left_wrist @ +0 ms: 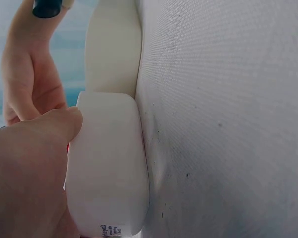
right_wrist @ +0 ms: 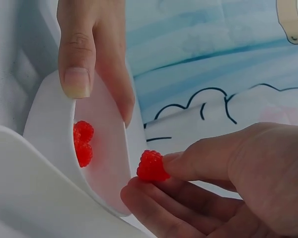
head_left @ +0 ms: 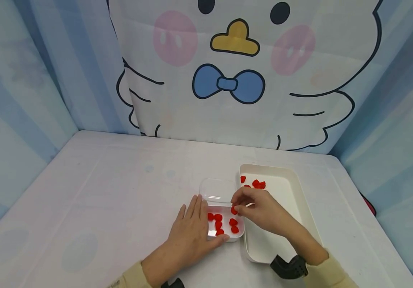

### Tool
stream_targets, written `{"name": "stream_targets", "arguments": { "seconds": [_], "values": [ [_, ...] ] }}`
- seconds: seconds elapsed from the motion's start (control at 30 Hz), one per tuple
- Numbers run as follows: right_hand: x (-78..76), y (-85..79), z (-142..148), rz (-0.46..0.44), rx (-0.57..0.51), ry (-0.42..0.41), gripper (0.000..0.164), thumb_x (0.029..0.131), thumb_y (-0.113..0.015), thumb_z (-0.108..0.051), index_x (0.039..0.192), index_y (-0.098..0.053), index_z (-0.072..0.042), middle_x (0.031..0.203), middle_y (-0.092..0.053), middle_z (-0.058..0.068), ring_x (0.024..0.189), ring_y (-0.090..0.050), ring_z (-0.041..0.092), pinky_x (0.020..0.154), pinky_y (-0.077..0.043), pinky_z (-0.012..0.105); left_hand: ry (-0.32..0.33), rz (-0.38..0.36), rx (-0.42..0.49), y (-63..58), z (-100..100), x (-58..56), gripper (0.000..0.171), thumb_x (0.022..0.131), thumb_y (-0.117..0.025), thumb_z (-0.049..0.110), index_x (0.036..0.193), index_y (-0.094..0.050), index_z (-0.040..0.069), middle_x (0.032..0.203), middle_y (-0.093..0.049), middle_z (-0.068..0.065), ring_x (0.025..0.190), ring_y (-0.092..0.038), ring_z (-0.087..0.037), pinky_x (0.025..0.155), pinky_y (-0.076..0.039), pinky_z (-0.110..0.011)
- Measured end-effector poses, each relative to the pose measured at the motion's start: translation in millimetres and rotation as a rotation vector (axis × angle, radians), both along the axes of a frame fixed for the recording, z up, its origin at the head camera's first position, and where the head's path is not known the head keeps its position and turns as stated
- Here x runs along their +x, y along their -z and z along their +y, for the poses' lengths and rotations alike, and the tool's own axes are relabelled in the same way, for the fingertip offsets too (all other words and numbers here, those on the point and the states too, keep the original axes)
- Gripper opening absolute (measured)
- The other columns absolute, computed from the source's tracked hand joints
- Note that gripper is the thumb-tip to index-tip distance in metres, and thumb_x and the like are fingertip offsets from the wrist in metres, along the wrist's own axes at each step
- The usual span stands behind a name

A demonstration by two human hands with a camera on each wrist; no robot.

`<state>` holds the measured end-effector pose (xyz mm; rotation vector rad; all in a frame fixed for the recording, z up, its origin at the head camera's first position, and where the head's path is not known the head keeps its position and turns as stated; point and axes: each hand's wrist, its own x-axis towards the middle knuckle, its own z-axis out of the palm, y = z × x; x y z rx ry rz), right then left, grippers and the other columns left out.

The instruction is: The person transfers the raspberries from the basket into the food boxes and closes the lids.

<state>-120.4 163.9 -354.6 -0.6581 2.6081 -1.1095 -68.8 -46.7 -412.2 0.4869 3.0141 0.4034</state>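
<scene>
From my seat at the screen, I have the held raspberry (right_wrist: 152, 166) at the far right corner of the white box (left_wrist: 107, 163), though I can't tell whether it is fully over the opening. My right hand (head_left: 264, 210) has it clamped between thumb and fingertips, while my left hand (head_left: 191, 240) lies along the box's left side, fingers straight and the thumb over the near rim. More loose raspberries (head_left: 234, 229) lie inside the box, and a few other raspberries (head_left: 258, 184) sit near the far left corner of the cream tray (head_left: 289, 192), just beside it on the right. A clear lid (head_left: 218, 188) stands beyond the box; whether it is joined on, I can't make out. I'd expect the berry to be light and either soft or rubbery, since I can't tell fruit from a moulded copy. I'd take it by its widest part with a light pinch, because squeezing hard could crush it or pop it free; the bumpy skin should give some grip. The box looks thin-walled and light, likely to slide if nudged, so I'd steady it at the rim, without pushing the walls inward.
</scene>
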Motion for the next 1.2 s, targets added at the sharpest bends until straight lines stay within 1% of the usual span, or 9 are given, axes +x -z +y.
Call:
{"name": "stream_targets", "arguments": {
  "seconds": [0.23,0.37,0.53,0.7,0.87,1.1,1.2],
  "values": [
    [5.3,3.3,-5.8,-0.015,0.041,-0.054,0.013,0.091,-0.067,-0.008,0.104,-0.067,-0.010,0.096,-0.069,-0.003,0.091,-0.067,0.011,0.085,-0.059,0.029,-0.002,-0.014,-0.005,0.4,0.7,-1.1,0.108,0.085,-0.046,0.079,0.152,-0.028,-0.004,0.160,-0.031,-0.021,0.150,-0.028,-0.036,0.117,-0.031,-0.057],
    [7.4,5.2,-8.2,-0.032,0.060,-0.098,0.012,0.091,-0.066,-0.006,0.102,-0.067,-0.011,0.094,-0.068,-0.005,0.089,-0.065,0.010,0.084,-0.058,0.025,-0.003,-0.023,-0.003,0.9,0.8,-2.1,0.109,0.085,-0.046,0.080,0.153,-0.027,-0.003,0.160,-0.030,-0.021,0.150,-0.027,-0.036,0.117,-0.030,-0.058],
    [8.7,6.2,-11.4,-0.027,0.066,-0.173,0.012,0.090,-0.065,-0.002,0.099,-0.067,-0.009,0.092,-0.069,-0.003,0.087,-0.064,0.008,0.080,-0.056,0.018,0.000,-0.025,0.001,0.2,0.1,-1.9,0.109,0.086,-0.045,0.080,0.152,-0.027,-0.004,0.160,-0.029,-0.022,0.150,-0.026,-0.036,0.117,-0.030,-0.058],
    [8.8,5.7,-15.8,-0.029,0.084,-0.226,0.014,0.089,-0.065,0.002,0.098,-0.067,-0.009,0.090,-0.069,-0.003,0.084,-0.063,0.008,0.079,-0.055,0.018,0.008,-0.011,0.005,-0.5,-0.4,-1.0,0.106,0.087,-0.046,0.077,0.152,-0.028,-0.005,0.159,-0.032,-0.022,0.149,-0.028,-0.036,0.117,-0.032,-0.057],
    [8.9,6.0,-19.2,-0.045,0.132,-0.240,0.015,0.089,-0.066,0.001,0.098,-0.068,-0.011,0.087,-0.067,-0.007,0.082,-0.061,0.008,0.078,-0.055,0.017,0.010,0.015,-0.012,-1.1,-0.9,0.3,0.106,0.087,-0.045,0.077,0.151,-0.030,-0.006,0.158,-0.033,-0.023,0.149,-0.030,-0.036,0.116,-0.034,-0.056],
    [8.0,6.2,-21.1,-0.055,0.177,-0.260,0.014,0.090,-0.068,-0.003,0.101,-0.068,-0.011,0.091,-0.070,0.002,0.083,-0.061,0.009,0.079,-0.055,0.017,0.009,0.013,0.002,-1.7,-1.0,0.9,0.106,0.087,-0.046,0.077,0.151,-0.030,-0.006,0.158,-0.033,-0.023,0.149,-0.030,-0.036,0.116,-0.033,-0.056],
    [7.4,5.6,-21.2,-0.048,0.184,-0.264,0.015,0.089,-0.069,-0.002,0.101,-0.068,-0.012,0.092,-0.070,0.001,0.084,-0.061,0.009,0.080,-0.055,0.018,0.007,0.002,0.005,-2.0,-0.9,0.5,0.106,0.087,-0.046,0.077,0.151,-0.029,-0.005,0.159,-0.033,-0.022,0.149,-0.030,-0.036,0.116,-0.033,-0.057]
  ]
}}
